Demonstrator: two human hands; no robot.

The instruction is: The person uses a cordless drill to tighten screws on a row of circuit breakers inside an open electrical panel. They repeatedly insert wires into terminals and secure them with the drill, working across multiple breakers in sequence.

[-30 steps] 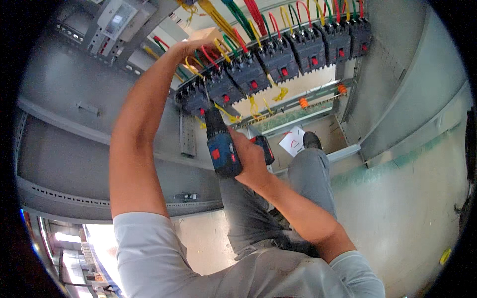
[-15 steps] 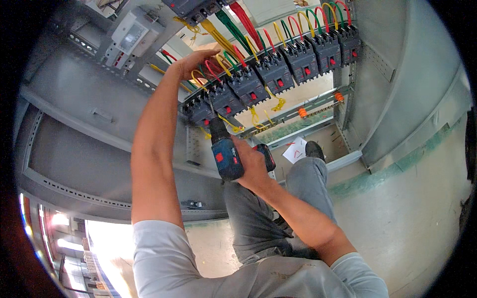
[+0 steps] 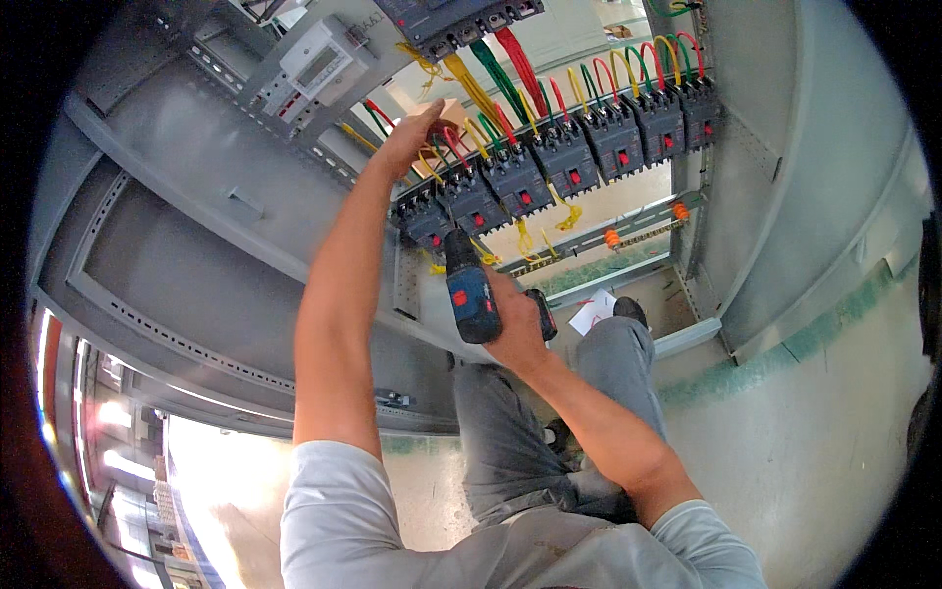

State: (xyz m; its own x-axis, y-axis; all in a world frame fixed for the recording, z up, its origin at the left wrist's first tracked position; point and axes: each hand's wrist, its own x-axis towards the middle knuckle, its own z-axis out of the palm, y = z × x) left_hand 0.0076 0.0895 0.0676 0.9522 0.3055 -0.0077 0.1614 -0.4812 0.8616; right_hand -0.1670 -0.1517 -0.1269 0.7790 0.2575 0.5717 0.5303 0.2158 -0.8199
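Note:
My right hand [image 3: 518, 319] is wrapped round the grip of a blue and black cordless drill [image 3: 473, 304]. Its chuck points up at the left end of a row of dark circuit breakers [image 3: 515, 187] with red switches; where the bit's tip meets them is too small to tell. My left hand [image 3: 407, 147] reaches over the same end of the row, among red, yellow and green looped wires [image 3: 453, 145]. Its fingertips are partly behind these wires, so whether it grips one is hidden.
A larger breaker [image 3: 456, 20] and a meter [image 3: 319, 64] sit higher in the grey metal cabinet [image 3: 186, 187]. Loose yellow wires [image 3: 569, 214] hang below the row. Orange insulators [image 3: 613, 239] stand on a lower rail. White paper [image 3: 593, 312] lies near my foot.
The whole cabinet has shifted right and slightly down in view, my hands and the drill with it. The drill still points at the left end of the row.

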